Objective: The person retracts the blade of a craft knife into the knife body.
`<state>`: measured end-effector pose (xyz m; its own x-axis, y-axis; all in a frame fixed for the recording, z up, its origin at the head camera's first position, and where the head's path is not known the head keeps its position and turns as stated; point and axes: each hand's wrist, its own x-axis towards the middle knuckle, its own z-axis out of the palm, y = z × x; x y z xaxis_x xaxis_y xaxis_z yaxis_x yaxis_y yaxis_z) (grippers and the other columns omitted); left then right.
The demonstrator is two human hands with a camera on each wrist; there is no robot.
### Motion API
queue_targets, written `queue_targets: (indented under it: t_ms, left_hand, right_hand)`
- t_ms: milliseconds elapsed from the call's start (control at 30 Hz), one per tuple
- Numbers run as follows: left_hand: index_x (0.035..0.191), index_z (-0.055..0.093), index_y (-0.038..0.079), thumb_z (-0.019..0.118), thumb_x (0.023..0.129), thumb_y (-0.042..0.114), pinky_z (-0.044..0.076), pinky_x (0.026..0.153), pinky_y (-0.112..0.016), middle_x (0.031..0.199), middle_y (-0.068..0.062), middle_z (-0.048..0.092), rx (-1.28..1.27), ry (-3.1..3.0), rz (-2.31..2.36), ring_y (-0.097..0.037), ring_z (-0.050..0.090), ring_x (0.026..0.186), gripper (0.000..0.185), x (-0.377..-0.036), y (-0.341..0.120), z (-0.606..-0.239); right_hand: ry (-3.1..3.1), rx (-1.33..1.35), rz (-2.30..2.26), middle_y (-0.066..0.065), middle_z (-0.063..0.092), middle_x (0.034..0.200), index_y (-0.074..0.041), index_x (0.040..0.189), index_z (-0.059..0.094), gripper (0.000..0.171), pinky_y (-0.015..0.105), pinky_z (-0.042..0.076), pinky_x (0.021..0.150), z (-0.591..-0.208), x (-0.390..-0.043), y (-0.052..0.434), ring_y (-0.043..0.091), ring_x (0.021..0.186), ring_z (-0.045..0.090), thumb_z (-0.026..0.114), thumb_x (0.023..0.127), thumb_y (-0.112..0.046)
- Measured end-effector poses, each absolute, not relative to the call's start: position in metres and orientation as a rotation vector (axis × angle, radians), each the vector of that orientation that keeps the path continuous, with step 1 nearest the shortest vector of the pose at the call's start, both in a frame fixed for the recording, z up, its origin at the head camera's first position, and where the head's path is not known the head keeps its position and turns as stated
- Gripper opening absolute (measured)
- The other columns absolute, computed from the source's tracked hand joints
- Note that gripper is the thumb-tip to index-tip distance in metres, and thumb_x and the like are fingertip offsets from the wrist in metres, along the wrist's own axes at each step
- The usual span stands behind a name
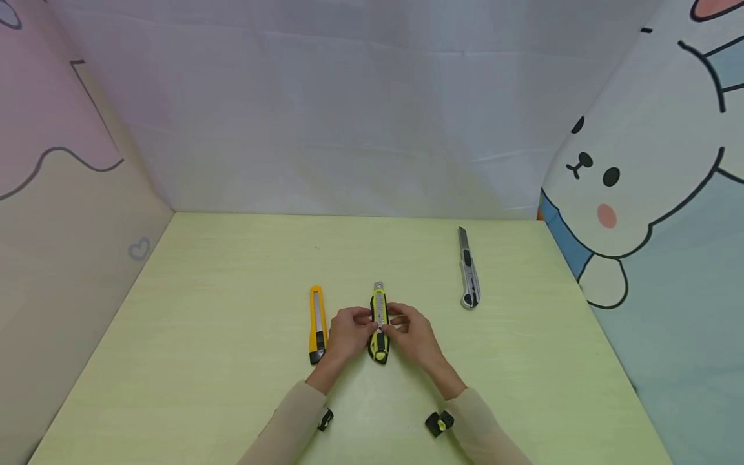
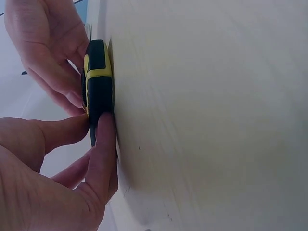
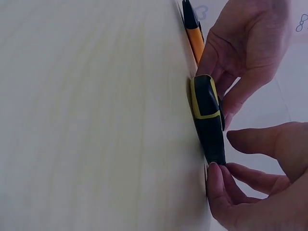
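Note:
A yellow-and-black box cutter (image 1: 380, 345) lies on the pale table between both hands, its metal tip pointing to the far side. From its left side, my left hand (image 1: 349, 334) pinches it; in the left wrist view, thumb and fingers close on the black body (image 2: 99, 96). My right hand (image 1: 415, 337) is at the opposite side, fingers curled against the edge and thumb over the top. Seen from the right wrist, the fingertips (image 3: 215, 174) meet the cutter's lower end. Just left of my left hand lies an orange box cutter (image 1: 314, 321) with a black end.
Farther back on the right, a silver-grey box cutter (image 1: 469, 278) lies on the table (image 1: 232, 278). A white cloth wall (image 1: 349, 129) rises behind the far edge, and printed cartoon panels (image 1: 651, 194) flank the sides.

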<state>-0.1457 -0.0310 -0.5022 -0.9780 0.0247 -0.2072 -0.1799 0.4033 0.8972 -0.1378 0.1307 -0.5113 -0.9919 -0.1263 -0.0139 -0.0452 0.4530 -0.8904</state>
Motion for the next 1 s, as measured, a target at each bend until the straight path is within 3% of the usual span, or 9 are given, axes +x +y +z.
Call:
queue_targets:
  t_ms: [600,1000]
  left_hand:
    - [0.115,0.073,-0.004,0.077,0.091,0.006,0.055,0.063,-0.027,0.085,-0.007,0.073,-0.207,2.426,1.627,-0.015,0.067,0.073,0.027,-0.146,-0.031,-0.504]
    - [0.114,0.073,-0.004,0.078,0.09,0.007,0.054,0.061,-0.026,0.085,-0.007,0.073,-0.197,2.403,1.651,-0.014,0.066,0.071,0.027,-0.146,-0.031,-0.508]
  right_hand:
    - [2.645,-0.138,-1.603,0.017,0.068,0.127,0.002,0.128,0.065,0.03,0.048,0.055,0.094,-0.509,-0.143,0.143,0.03,0.104,0.069,0.066,0.099,-0.003]
    - [2.644,-0.122,-1.608,0.018,0.067,0.13,0.002,0.131,0.063,0.032,0.046,0.055,0.096,-0.506,-0.151,0.166,0.032,0.108,0.068,0.066,0.099,-0.004]
